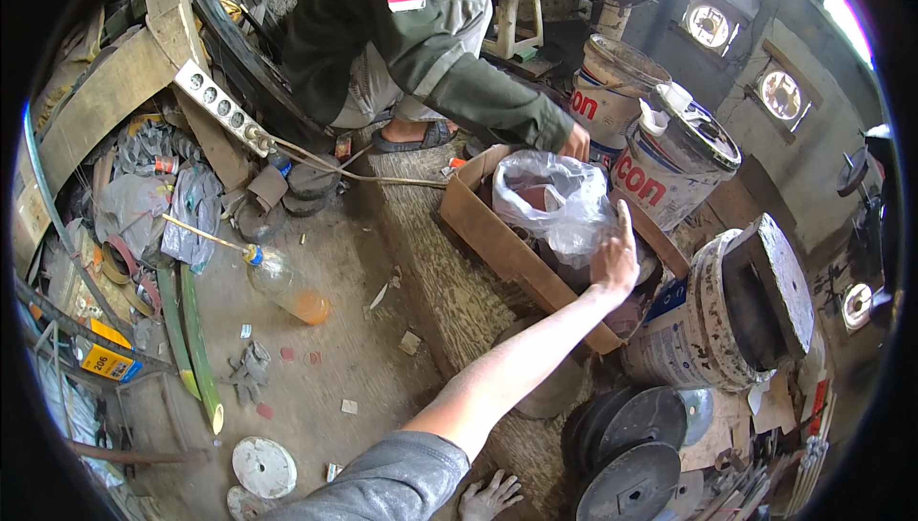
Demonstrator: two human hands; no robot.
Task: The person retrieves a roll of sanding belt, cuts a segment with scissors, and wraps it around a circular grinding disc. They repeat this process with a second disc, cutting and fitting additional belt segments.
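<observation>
My left arm, in a grey sleeve, reaches up to the right, and my left hand (615,258) is over the near right side of a brown cardboard box (507,258). Its index finger is stretched out and the other fingers look bent; I see nothing held in it. Beside it, a clear plastic bag (550,191) lies crumpled in the box, covering part of the contents. Across the box, another person's hand (576,141) is at the far rim. A pale grey, glove-like shape (490,499) with spread fingers is cut off by the lower edge. My right hand is not seen.
White buckets (660,172) stand behind the box, and a dirty tub (684,330) stands to its right. Dark discs (631,473) are stacked at lower right. A plastic bottle (287,287) with orange liquid, a grey glove (251,373) and a power strip (222,108) are on the left.
</observation>
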